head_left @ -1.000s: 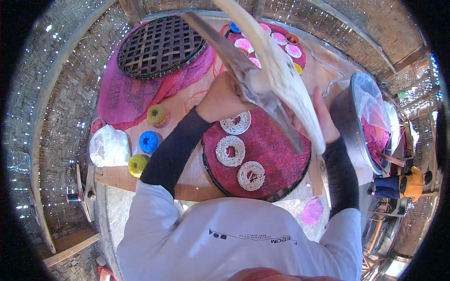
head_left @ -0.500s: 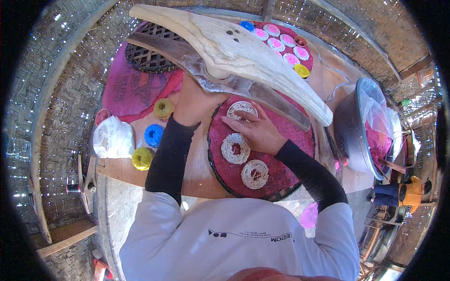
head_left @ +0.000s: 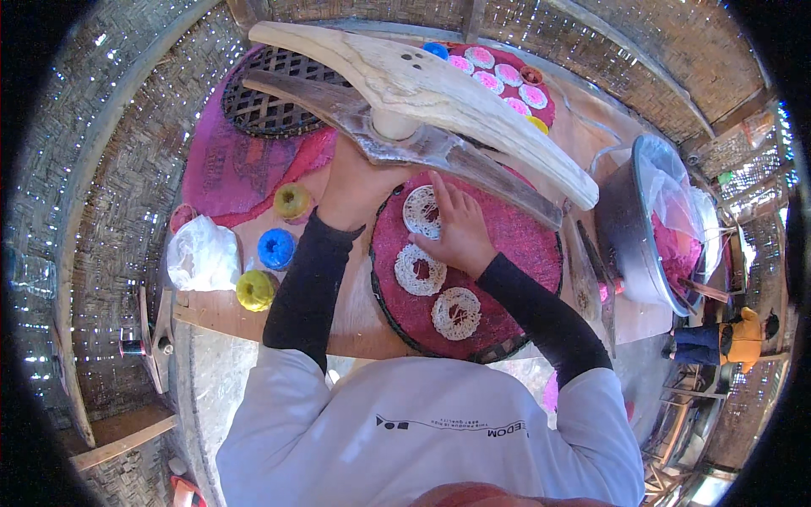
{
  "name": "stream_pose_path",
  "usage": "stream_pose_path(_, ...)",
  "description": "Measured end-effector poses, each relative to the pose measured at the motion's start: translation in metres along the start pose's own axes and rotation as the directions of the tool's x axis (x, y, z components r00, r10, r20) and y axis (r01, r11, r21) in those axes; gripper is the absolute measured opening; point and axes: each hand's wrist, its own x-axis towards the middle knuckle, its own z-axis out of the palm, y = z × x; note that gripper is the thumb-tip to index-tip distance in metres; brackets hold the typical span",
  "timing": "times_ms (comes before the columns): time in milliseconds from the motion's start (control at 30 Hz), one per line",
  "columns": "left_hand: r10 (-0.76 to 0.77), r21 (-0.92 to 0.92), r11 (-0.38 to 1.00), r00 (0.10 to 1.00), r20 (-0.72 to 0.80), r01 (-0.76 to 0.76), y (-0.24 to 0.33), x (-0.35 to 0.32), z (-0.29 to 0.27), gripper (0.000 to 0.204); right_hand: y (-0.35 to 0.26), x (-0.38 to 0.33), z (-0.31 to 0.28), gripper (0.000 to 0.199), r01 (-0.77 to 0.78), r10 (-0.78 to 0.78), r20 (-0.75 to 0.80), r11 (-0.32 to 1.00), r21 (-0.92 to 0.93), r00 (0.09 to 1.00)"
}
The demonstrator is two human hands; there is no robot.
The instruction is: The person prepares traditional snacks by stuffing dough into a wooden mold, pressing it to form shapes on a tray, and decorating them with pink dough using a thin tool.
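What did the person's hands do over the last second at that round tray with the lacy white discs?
The right hand let go of the long pale wooden lever and came down onto the top lacy white disc on the round dark-red woven tray. The lever swung left. The left hand stayed beneath it; the coloured spools did not move.

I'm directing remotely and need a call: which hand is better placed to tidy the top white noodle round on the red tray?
Right. The right hand already rests its fingertips on the top noodle round on the red tray. The left hand is occupied up at the wooden press, so it looks less free.
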Motion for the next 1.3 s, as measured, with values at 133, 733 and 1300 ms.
stream_pose_path(133,-0.012,0.009,1.0,0.999,0.049,0.011,-0.002,-0.003,-0.007,0.053,-0.003,0.001,-0.006,0.096,-0.014,0.013,-0.009,1.0,-0.028,1.0)
stream_pose_path(733,-0.102,-0.126,0.985,0.984,0.149,0.121,0.014,-0.024,-0.008,0.027,0.038,-0.118,-0.111,0.091,-0.18,0.142,0.193,0.963,0.2,0.971)
stream_pose_path(1300,-0.188,0.351,0.936,0.831,0.523,-0.01,0.022,-0.086,0.041,0.062,0.015,-0.151,-0.118,0.071,-0.278,-0.182,0.256,-0.107,0.955,0.949)
